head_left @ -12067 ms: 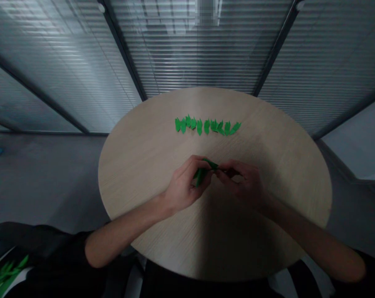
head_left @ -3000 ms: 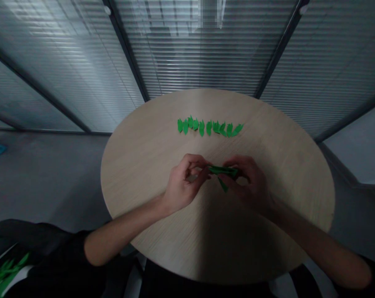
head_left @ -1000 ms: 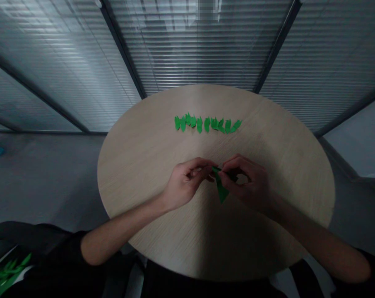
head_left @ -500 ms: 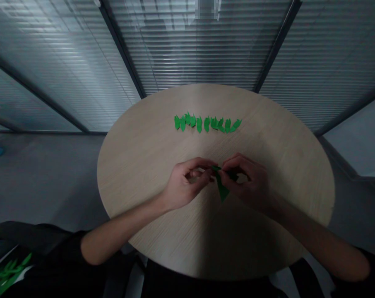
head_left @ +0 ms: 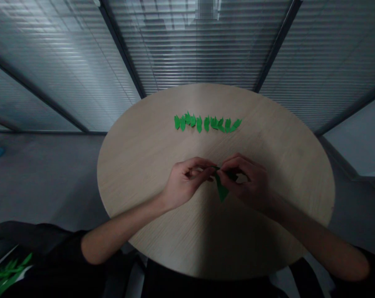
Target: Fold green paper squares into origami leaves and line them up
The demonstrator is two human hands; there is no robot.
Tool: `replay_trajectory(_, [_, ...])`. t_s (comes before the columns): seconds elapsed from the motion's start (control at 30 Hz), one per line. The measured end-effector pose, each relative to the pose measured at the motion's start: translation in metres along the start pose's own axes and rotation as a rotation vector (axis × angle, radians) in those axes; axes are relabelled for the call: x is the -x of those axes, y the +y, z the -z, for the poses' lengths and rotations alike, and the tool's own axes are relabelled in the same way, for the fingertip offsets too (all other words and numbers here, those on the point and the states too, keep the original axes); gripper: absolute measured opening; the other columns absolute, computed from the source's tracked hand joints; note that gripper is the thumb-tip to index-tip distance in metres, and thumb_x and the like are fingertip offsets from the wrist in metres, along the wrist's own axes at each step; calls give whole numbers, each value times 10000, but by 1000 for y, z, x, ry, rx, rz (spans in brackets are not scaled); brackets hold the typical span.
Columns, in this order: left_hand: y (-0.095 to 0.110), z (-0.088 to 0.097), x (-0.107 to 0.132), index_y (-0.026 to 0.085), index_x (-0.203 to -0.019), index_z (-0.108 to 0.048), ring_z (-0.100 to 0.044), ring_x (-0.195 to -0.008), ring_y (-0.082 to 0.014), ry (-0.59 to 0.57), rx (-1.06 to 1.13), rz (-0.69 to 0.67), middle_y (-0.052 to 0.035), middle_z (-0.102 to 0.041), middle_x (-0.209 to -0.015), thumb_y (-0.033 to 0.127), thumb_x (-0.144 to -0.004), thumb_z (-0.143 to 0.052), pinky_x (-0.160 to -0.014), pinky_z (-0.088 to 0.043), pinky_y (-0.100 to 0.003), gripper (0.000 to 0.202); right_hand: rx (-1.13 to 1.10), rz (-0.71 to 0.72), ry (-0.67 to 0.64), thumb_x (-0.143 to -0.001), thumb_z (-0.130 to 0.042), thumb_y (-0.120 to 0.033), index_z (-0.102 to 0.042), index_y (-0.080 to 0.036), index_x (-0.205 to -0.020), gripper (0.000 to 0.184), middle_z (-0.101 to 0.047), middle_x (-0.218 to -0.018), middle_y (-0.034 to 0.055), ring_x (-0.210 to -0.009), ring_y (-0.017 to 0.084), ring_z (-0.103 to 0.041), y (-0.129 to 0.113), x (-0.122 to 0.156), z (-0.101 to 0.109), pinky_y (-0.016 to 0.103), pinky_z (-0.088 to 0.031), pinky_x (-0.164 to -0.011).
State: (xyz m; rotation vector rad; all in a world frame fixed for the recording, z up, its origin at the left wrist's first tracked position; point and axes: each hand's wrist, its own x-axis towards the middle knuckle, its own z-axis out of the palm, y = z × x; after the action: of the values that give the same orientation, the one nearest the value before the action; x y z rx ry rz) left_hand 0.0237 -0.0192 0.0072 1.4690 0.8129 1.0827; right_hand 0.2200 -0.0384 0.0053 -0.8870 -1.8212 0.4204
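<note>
"Hands, how many?"
"Two. Left hand and right hand meet fingertip to fingertip over the middle of the one round table, both pinched on a single green paper."
"Where is it?"
"Between the fingertips, its point hanging toward the person. Whether it touches the wood, I cannot tell."
"Anything else green?"
"One row of small folded bits at the far side, well apart from the hands. About ten, though they overlap. More scraps lie at lower left, off the table, too dim to count."
</note>
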Motion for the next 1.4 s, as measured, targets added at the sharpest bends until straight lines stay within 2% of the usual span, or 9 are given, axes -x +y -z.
replay_trajectory(0.3, [-3,-1,1,140,-904,-754,-756,-629,-133,35,13,-57,-34,-769,-743,298,-881,-790,-572,-623,-179,164,7,-67,1,-875,-733,-145,-649,-210,-892,107,-662,-792,-24,-625,88,-620,-1,3,0,201,-504,-564])
replay_trajectory(0.47, [-4,0,2,144,-905,-746,-756,-626,-132,96,-3,-122,-40,-780,-770,330,-911,-774,-574,-627,-180,187,-63,-170,2,-849,-779,-198,-643,-220,-1050,244,-698,-762,-40,-600,103,-681,1,4,-2,202,-573,-591])
replay_trajectory(0.63, [-5,1,4,150,-922,-747,-754,-628,-118,135,-31,-217,-42,-783,-812,271,-936,-743,-568,-617,-158,122,-117,-233,-63,-867,-777,-246,-670,-204,-957,146,-730,-755,-16,-597,113,-706,0,2,-2,187,-574,-552])
replay_trajectory(0.73, [-6,2,5,161,-955,-746,-758,-644,-108,126,-57,-276,-34,-779,-832,193,-949,-715,-582,-615,-140,45,-84,-169,-50,-875,-763,-225,-673,-200,-882,93,-703,-722,-23,-579,96,-672,-1,1,-1,178,-549,-549])
replay_trajectory(0.83, [-7,2,7,168,-979,-737,-763,-667,-99,109,-89,-334,-36,-775,-891,146,-966,-683,-596,-615,-128,60,-36,-81,-16,-879,-752,-193,-660,-198,-850,96,-665,-712,-26,-579,85,-629,-3,-1,-1,180,-527,-555])
replay_trajectory(1.0, [-10,4,9,175,-1042,-711,-766,-733,-106,68,-150,-420,-57,-753,-988,131,-990,-651,-657,-643,-169,91,13,26,18,-892,-741,-167,-628,-204,-852,126,-639,-729,-20,-595,92,-606,-3,-1,-1,204,-499,-557])
replay_trajectory(1.4, [-5,6,11,185,-1107,-626,-748,-835,-126,24,-343,-611,-75,-741,-1062,120,-1024,-585,-736,-656,-243,113,135,187,11,-900,-713,-119,-621,-245,-1014,192,-692,-842,-1,-652,117,-644,-3,2,3,236,-532,-585])
